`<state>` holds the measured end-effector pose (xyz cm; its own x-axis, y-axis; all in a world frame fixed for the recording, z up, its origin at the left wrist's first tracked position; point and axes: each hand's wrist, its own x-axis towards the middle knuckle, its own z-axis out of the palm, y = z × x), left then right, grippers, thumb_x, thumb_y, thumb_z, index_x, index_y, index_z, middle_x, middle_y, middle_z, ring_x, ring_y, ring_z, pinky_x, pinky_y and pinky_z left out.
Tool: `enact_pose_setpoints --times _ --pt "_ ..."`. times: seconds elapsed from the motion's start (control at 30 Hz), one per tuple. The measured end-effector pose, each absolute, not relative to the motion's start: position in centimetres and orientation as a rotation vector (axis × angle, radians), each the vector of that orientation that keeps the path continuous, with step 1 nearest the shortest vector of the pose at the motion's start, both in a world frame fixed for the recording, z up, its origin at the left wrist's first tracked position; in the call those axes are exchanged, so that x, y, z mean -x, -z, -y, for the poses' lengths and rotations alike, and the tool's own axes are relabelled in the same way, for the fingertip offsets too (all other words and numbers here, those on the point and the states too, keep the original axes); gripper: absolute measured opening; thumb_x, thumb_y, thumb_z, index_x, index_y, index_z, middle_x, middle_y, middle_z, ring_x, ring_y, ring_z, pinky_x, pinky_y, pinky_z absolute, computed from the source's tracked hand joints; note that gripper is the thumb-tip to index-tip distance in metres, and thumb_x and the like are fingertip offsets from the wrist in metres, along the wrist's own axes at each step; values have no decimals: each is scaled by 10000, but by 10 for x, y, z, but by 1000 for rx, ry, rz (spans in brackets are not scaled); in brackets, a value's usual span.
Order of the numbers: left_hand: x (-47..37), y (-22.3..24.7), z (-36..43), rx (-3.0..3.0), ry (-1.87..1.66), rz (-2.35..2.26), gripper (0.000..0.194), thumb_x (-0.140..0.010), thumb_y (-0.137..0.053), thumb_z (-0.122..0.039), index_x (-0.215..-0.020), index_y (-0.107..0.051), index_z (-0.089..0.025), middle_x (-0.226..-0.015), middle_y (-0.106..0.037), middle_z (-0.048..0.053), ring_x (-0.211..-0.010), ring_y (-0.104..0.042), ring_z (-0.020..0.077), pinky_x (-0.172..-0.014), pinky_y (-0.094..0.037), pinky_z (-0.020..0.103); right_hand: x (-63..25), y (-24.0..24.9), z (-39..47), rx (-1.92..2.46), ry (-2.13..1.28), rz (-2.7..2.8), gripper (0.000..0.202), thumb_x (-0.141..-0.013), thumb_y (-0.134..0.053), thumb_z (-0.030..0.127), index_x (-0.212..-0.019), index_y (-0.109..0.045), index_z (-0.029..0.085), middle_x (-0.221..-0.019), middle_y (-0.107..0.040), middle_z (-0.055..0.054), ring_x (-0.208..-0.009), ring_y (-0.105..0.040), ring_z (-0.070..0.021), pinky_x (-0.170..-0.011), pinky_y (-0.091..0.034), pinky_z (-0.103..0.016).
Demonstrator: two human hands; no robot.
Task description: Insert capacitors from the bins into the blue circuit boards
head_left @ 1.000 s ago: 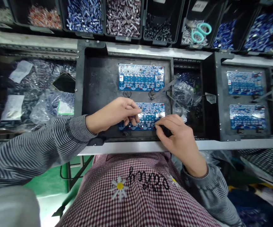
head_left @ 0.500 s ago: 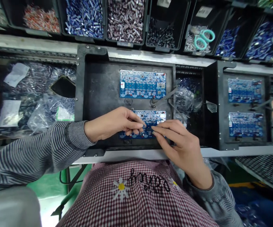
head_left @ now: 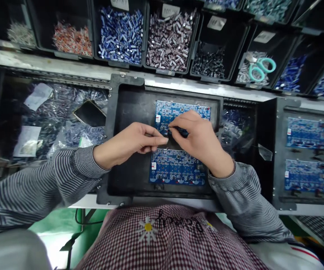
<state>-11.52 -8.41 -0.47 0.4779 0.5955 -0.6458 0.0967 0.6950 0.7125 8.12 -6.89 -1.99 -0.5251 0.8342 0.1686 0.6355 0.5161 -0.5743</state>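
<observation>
Two blue circuit boards lie one above the other in a black tray (head_left: 133,108). Over the lower edge of the upper circuit board (head_left: 164,107), my right hand (head_left: 199,137) is closed in a pinch and covers part of it. My left hand (head_left: 139,140), its thumb and forefinger pressed together, hovers just left of the right fingertips, between the boards. Whatever either pinch holds is too small to make out. Below both hands, the lower circuit board (head_left: 175,174) shows a white label and several printed half-circles along its front edge.
Black bins of small parts line the back, among them blue cylinders (head_left: 121,35) and brown cylinders (head_left: 169,41). Turquoise-handled scissors (head_left: 257,71) rest in one bin. Plastic bags (head_left: 63,123) and a dark phone-like slab (head_left: 90,113) lie left. Another tray (head_left: 281,150) with boards stands right.
My right hand has moved from the lower board up to the upper board. My left hand has left the lower board too. The camera view has shifted, so the scene sits lower and further right.
</observation>
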Motion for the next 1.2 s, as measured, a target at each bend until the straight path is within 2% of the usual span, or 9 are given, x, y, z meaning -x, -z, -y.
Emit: enact_pose_setpoints --times 0.07,0.17,0.27,0.47,0.67,0.77,0.83,1.0,1.2 --pt "118 6 80 -764 -382 -1067 118 -827 -667 -192 -818 -697 -79 -661 -594 14 -520 -451 27 -459 -321 137 -81 22 68 1192 -655 2338 151 -828 -522 126 -823 -654 198 -791 -658 -44 -839 -584 -202 -806 -480 -371" --pt "119 8 76 -686 -399 -1087 118 -840 -630 -126 -924 -695 -75 -802 -676 74 -642 -584 78 -546 -418 164 -82 23 68 1182 -636 2358 161 -837 -523 129 -841 -662 210 -806 -663 -40 -841 -586 -204 -808 -488 -381" --pt "119 9 72 -636 -383 -1081 118 -847 -635 -157 -888 -688 -60 -838 -694 114 -748 -646 137 -610 -469 198 -83 25 68 1136 -604 2387 198 -877 -490 148 -871 -677 210 -842 -671 -50 -857 -583 -207 -806 -490 -397" --pt "114 8 71 -649 -393 -1014 139 -866 -592 -130 -805 -687 -49 -795 -674 96 -655 -598 91 -577 -441 180 -83 14 76 1058 -694 2299 164 -886 -524 191 -932 -682 195 -875 -686 -55 -853 -605 -185 -806 -500 -367" --pt "104 4 71 -703 -409 -1052 153 -880 -522 -62 -990 -627 -59 -746 -641 63 -580 -568 75 -496 -394 167 -102 7 77 1294 -628 2266 130 -822 -555 142 -835 -663 214 -825 -683 -40 -819 -614 -197 -780 -503 -369" --pt "103 2 70 -705 -367 -1077 55 -859 -593 -112 -870 -621 -67 -638 -576 17 -466 -469 44 -404 -299 153 -110 12 74 1336 -605 2308 131 -803 -549 128 -803 -650 213 -805 -681 -35 -809 -608 -205 -769 -501 -375" --pt "104 2 69 -720 -359 -1076 98 -855 -612 -140 -797 -632 -63 -591 -534 0 -441 -418 29 -385 -253 146 -111 14 73 1335 -609 2317 138 -796 -544 119 -792 -643 214 -798 -677 -32 -813 -602 -206 -767 -500 -371" --pt "104 6 69 -744 -409 -1048 147 -859 -545 -58 -882 -690 -56 -750 -624 59 -513 -473 38 -424 -303 145 -109 13 74 1311 -628 2333 146 -797 -536 113 -799 -642 213 -792 -673 -31 -816 -600 -206 -772 -502 -371" --pt "105 6 67 -736 -405 -1073 139 -857 -574 -96 -908 -691 -43 -782 -644 88 -527 -480 48 -433 -308 155 -114 16 73 1270 -598 2376 164 -849 -527 147 -870 -677 210 -843 -683 -49 -844 -602 -209 -790 -511 -381"
